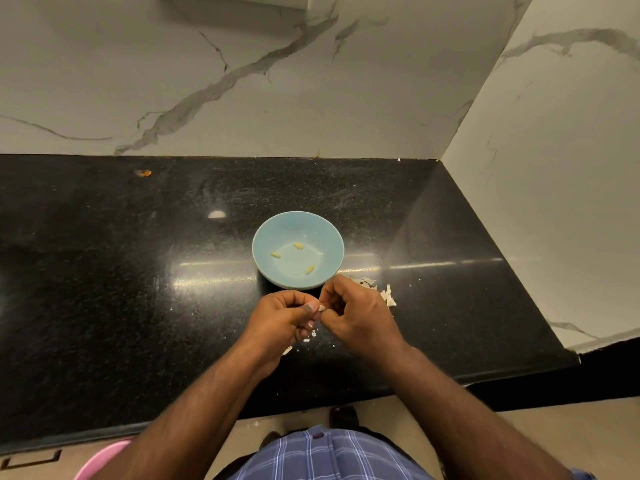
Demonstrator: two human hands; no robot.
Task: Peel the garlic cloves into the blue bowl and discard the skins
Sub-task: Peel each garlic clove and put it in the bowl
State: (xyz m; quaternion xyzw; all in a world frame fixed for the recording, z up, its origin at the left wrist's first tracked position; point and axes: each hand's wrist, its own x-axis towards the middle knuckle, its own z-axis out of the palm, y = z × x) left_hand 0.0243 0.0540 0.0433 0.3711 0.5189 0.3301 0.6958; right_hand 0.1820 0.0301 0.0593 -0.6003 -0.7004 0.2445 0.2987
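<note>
A light blue bowl point(268, 244) stands on the black counter and holds three peeled yellowish garlic cloves point(298, 244). Just in front of the bowl, my left hand point(282, 315) and my right hand point(356, 311) meet above the counter, fingers curled. Between their fingertips they pinch one small pale garlic clove point(321, 308), mostly hidden by the fingers. Loose white garlic skins point(388, 295) lie on the counter to the right of my right hand, and a few flakes point(307, 339) lie under my left hand.
The black stone counter point(138, 271) runs left to right, with marble walls behind and at the right. A small orange scrap point(143, 172) lies far back left. A pink round container rim point(100, 460) shows below the counter's front edge at lower left.
</note>
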